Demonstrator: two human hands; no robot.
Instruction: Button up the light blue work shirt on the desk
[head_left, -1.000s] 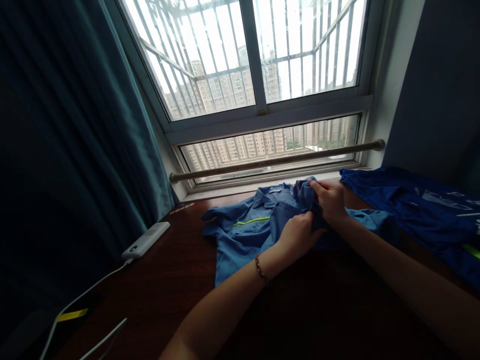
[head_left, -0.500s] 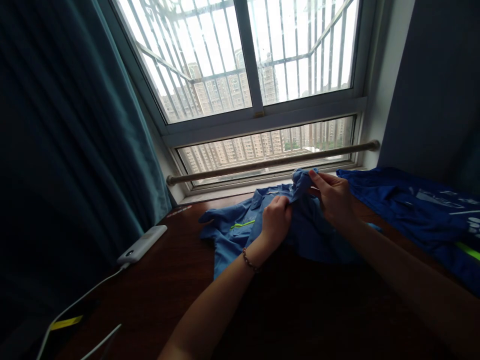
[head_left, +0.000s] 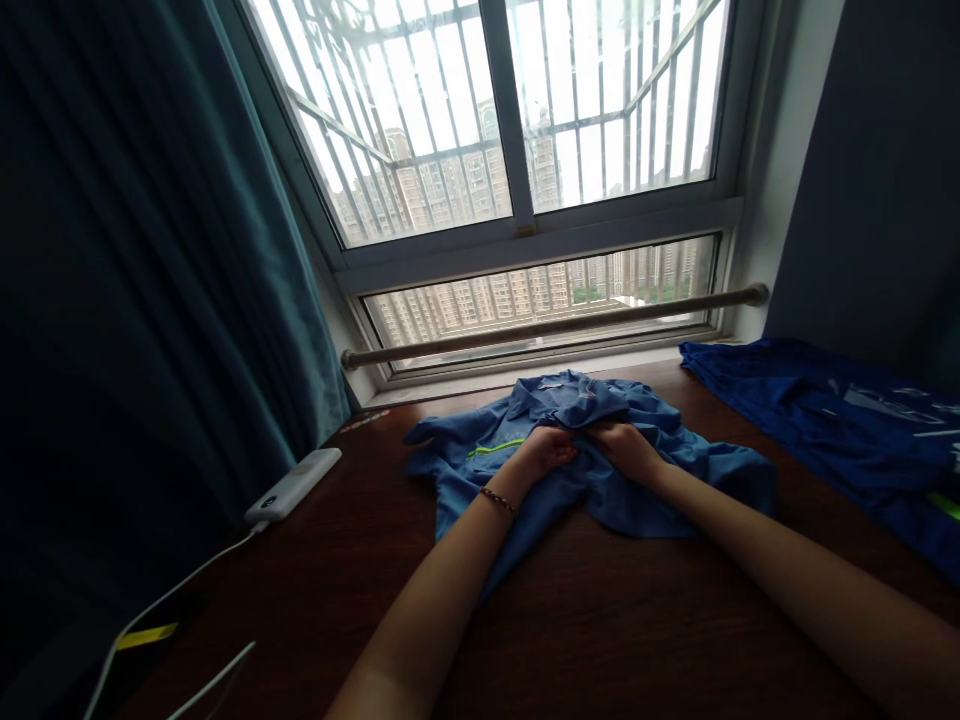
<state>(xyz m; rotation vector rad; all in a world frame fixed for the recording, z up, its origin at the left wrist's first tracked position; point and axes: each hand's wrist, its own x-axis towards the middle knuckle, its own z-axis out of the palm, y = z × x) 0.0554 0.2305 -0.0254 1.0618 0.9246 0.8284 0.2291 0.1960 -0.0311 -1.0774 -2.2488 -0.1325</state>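
Note:
A light-blue collared shirt (head_left: 660, 420) lies spread and rumpled on the dark wooden tabletop (head_left: 592, 620), its collar toward the window. A bright yellow-green zip line marks its chest on the left side. My left hand (head_left: 546, 452), with a braided bracelet at the wrist, is closed on the shirt's front just below the collar. Close beside it, my right hand (head_left: 622, 447) grips the front on the other side, its fingertips partly hidden by a fold of cloth. Below the hands the two front edges hang apart.
A darker blue garment (head_left: 832, 410) lies at the right. On the left are a white power bank (head_left: 292, 485) with a white cable and a yellow strip (head_left: 148, 636). Behind the table run a metal rail (head_left: 555, 328) and a barred window; a teal curtain (head_left: 247, 300) hangs at left.
My right hand has come down from the raised collar edge to the shirt's front, near my left hand. The collar now lies lower, and the right side of the shirt is spread wider.

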